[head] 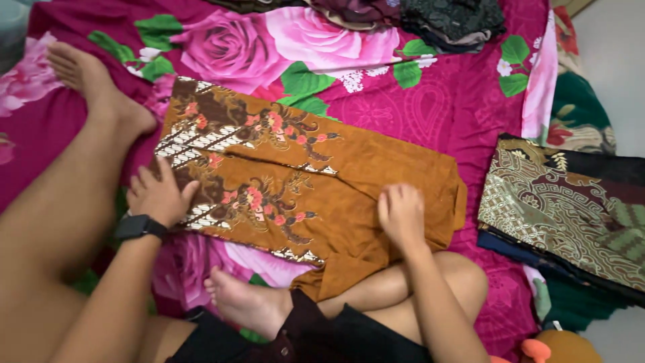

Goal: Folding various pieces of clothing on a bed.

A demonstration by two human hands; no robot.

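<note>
Both hands lie flat with fingers spread, gripping nothing: left hand (158, 195) and right hand (401, 214) press the brown patterned cloth (322, 181). Uneven pressure may wrinkle the fold between them.

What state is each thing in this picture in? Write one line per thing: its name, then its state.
Brown patterned cloth: partly folded, lying flat on the bedsheet.
Left hand: open, pressing on the cloth's patterned end.
Right hand: fingers curled, resting on the cloth's plain end.
Watch: strapped on the left wrist.
Stack of cloths: folded, piled at the right.
Dark clothes: heaped at the top.
</note>
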